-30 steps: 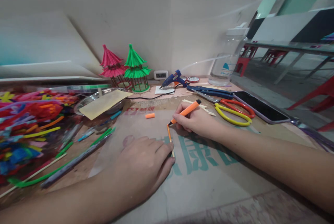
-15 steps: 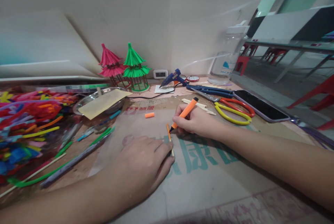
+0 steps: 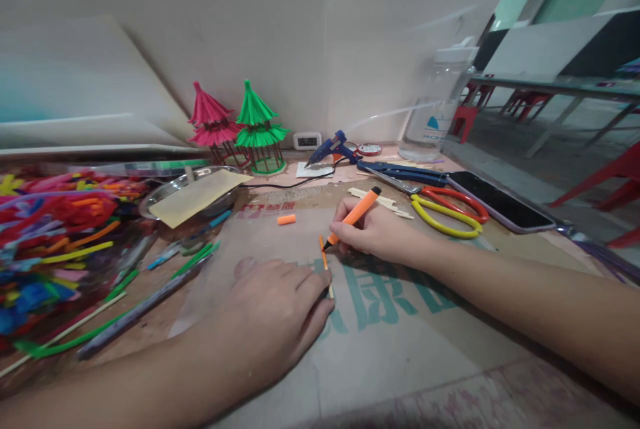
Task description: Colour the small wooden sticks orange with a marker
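Note:
Between the fingers of my right hand (image 3: 357,226) is an orange marker (image 3: 356,214), its dark tip down against a thin wooden stick (image 3: 324,257). The far part of that stick is orange; its near end is pale wood. My left hand (image 3: 280,309) lies low over the sheet, its thumb and index finger closed on the stick's near part. Beyond the hands lies the marker's orange cap (image 3: 287,219). Several pale sticks (image 3: 383,201) rest just behind my right hand.
Red-and-yellow-handled scissors (image 3: 447,212), a phone (image 3: 500,202) and a clear bottle (image 3: 433,106) sit at right. A blue glue gun (image 3: 330,149) and two pipe-cleaner pavilions, one green (image 3: 260,129), stand behind. Colourful pipe cleaners (image 3: 60,242) and a metal dish (image 3: 150,202) are at left.
The marker tip has shifted very slightly along the stick, toward its far end. My left hand stays in the same place.

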Action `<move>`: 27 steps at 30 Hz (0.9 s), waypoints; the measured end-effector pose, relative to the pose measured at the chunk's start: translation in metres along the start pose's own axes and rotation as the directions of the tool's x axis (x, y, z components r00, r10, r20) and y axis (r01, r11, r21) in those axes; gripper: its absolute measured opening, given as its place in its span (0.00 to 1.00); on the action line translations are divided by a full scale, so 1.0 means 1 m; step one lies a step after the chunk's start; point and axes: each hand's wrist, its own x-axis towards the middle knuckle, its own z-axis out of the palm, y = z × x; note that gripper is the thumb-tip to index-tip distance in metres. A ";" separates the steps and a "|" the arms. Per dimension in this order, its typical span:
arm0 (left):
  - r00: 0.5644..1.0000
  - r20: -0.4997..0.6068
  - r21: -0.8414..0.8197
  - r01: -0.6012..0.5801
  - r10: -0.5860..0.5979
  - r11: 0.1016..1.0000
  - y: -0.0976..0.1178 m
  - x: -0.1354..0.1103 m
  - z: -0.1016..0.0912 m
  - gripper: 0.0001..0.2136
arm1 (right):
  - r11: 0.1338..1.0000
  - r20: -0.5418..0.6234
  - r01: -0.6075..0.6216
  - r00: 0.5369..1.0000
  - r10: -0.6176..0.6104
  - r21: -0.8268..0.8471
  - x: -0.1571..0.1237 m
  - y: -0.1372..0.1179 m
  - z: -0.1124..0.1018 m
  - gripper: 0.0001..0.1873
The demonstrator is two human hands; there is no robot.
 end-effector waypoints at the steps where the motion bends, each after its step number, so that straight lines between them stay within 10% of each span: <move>1: 1.000 -0.001 -0.002 0.002 -0.002 1.000 0.000 0.000 0.000 0.13 | 1.000 -0.004 0.003 1.000 -0.003 0.004 0.000 0.000 0.000 0.08; 7: 0.999 -0.038 -0.005 -0.011 0.010 1.000 -0.001 -0.002 0.002 0.13 | 1.000 -0.079 0.008 0.997 -0.008 -0.004 0.001 -0.001 0.002 0.08; 19: 0.994 -0.094 0.014 -0.046 0.047 0.999 0.001 -0.001 -0.002 0.12 | 0.995 0.150 -0.017 0.989 0.002 0.094 -0.009 -0.005 -0.002 0.09; 27: 0.971 -0.236 -0.167 0.000 -0.040 0.986 -0.035 0.014 0.001 0.18 | 0.962 -0.091 0.052 0.995 -0.029 0.267 -0.002 0.003 -0.002 0.10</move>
